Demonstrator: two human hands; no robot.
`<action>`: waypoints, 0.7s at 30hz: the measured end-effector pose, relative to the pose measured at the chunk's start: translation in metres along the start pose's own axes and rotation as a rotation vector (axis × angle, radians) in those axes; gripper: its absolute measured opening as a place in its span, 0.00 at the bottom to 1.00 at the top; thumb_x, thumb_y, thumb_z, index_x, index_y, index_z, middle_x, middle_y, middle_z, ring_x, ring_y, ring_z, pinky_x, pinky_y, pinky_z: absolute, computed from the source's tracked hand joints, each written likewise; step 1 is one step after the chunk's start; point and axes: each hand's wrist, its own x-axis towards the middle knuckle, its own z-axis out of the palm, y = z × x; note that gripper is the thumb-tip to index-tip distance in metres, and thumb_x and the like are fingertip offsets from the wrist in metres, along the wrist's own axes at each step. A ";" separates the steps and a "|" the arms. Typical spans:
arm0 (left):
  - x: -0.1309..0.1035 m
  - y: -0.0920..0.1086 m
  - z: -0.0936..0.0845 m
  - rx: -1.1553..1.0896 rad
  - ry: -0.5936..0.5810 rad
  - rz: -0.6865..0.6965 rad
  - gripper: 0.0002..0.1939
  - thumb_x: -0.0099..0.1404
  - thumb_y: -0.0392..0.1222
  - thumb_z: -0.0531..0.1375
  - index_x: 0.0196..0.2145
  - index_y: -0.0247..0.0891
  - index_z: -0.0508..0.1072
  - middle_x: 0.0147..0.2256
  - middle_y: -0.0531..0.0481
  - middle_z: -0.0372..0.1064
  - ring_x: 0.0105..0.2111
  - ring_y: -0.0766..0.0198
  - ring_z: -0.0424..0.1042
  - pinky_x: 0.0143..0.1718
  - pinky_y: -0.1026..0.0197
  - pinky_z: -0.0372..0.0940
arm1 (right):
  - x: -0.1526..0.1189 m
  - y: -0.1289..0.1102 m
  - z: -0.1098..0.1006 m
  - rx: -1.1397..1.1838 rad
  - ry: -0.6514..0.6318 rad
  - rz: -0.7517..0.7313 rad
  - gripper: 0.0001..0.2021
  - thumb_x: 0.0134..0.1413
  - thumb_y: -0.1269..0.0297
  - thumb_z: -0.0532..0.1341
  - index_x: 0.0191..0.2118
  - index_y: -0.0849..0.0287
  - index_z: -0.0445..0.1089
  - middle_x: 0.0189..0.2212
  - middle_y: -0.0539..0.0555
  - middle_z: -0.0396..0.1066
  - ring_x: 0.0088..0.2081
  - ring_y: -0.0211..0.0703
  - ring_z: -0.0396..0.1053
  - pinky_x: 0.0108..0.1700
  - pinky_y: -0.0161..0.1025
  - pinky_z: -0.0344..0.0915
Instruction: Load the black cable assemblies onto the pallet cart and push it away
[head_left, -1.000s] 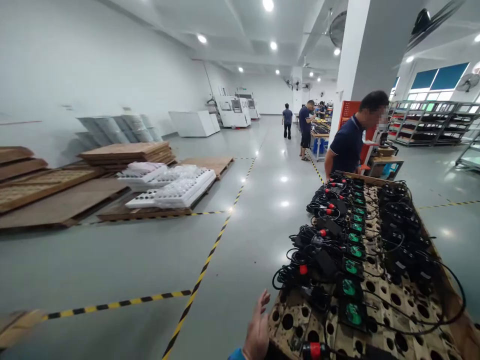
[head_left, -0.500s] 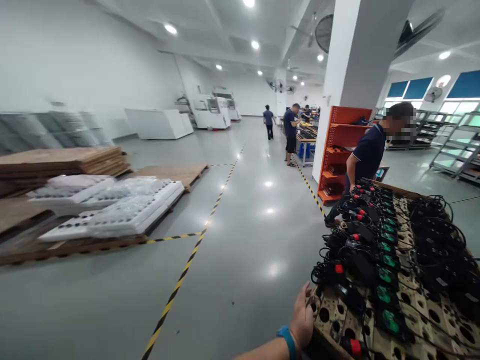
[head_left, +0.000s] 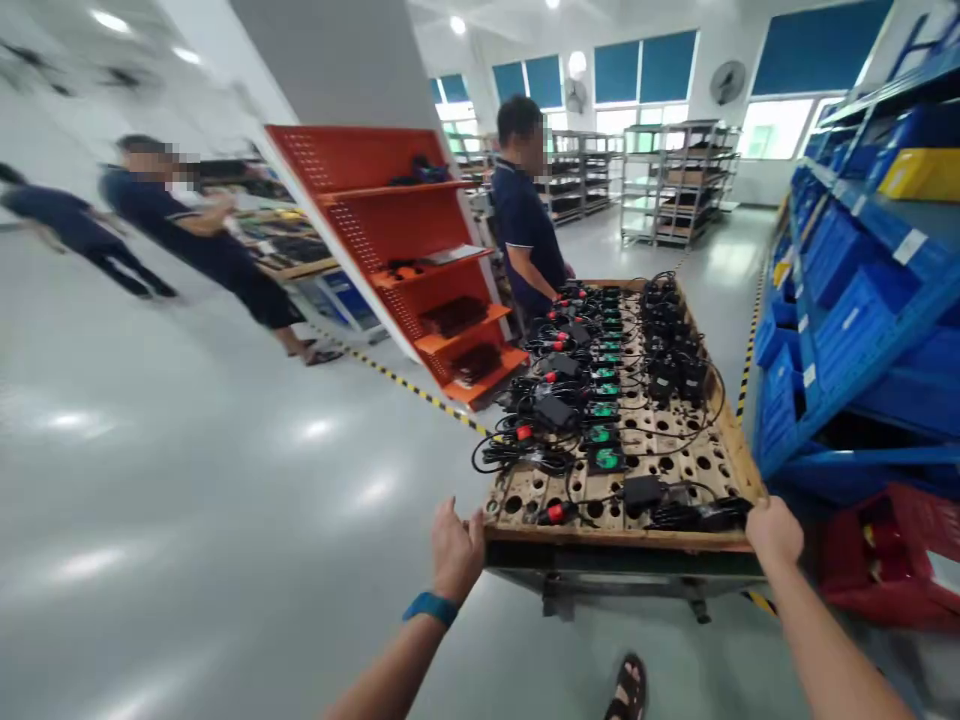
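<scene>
Apparently closed around the near right corner of the wooden tray (head_left: 615,538) with the right hand (head_left: 776,532); against the near left corner with the left hand (head_left: 456,550), fingers partly extended, grip or mere touch impossible to tell. Set on a cart (head_left: 630,560), directly ahead. Likely to swing askew under uneven pushing; could then scrape the blue shelf (head_left: 862,350) on the right or bump the co-worker (head_left: 529,235) beside the far left end. Also liable to spill black cables (head_left: 697,514) over the low rim if jolted.
</scene>
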 end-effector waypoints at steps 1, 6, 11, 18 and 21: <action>0.001 0.000 0.000 0.053 -0.037 0.088 0.39 0.71 0.55 0.44 0.66 0.15 0.52 0.68 0.20 0.49 0.72 0.38 0.44 0.71 0.38 0.46 | -0.003 -0.006 0.002 0.009 0.014 -0.003 0.22 0.70 0.60 0.46 0.51 0.65 0.74 0.43 0.69 0.77 0.49 0.61 0.77 0.48 0.49 0.72; -0.002 -0.011 -0.002 0.375 -0.137 0.199 0.42 0.68 0.60 0.50 0.67 0.21 0.57 0.69 0.25 0.49 0.72 0.33 0.40 0.68 0.33 0.46 | -0.032 -0.023 0.012 0.010 0.062 -0.032 0.20 0.69 0.62 0.47 0.51 0.67 0.73 0.44 0.69 0.77 0.47 0.58 0.77 0.46 0.46 0.71; 0.009 -0.071 -0.048 0.449 -0.168 0.161 0.36 0.70 0.57 0.51 0.63 0.22 0.63 0.64 0.25 0.56 0.67 0.34 0.48 0.63 0.40 0.55 | -0.107 -0.041 0.038 -0.030 0.059 -0.041 0.21 0.69 0.62 0.46 0.51 0.67 0.73 0.44 0.70 0.77 0.48 0.61 0.77 0.46 0.48 0.72; 0.041 -0.149 -0.140 0.443 -0.255 0.255 0.28 0.73 0.58 0.49 0.52 0.29 0.71 0.54 0.31 0.65 0.57 0.41 0.59 0.53 0.47 0.61 | -0.226 -0.096 0.042 -0.063 0.086 0.039 0.22 0.67 0.64 0.46 0.50 0.67 0.74 0.44 0.72 0.77 0.50 0.64 0.76 0.46 0.49 0.72; 0.043 -0.163 -0.158 0.482 -0.309 0.274 0.27 0.73 0.58 0.48 0.51 0.30 0.71 0.52 0.33 0.66 0.54 0.42 0.62 0.51 0.48 0.61 | -0.251 -0.106 0.041 -0.043 0.107 0.070 0.22 0.66 0.63 0.47 0.52 0.67 0.74 0.46 0.73 0.76 0.51 0.65 0.76 0.47 0.50 0.73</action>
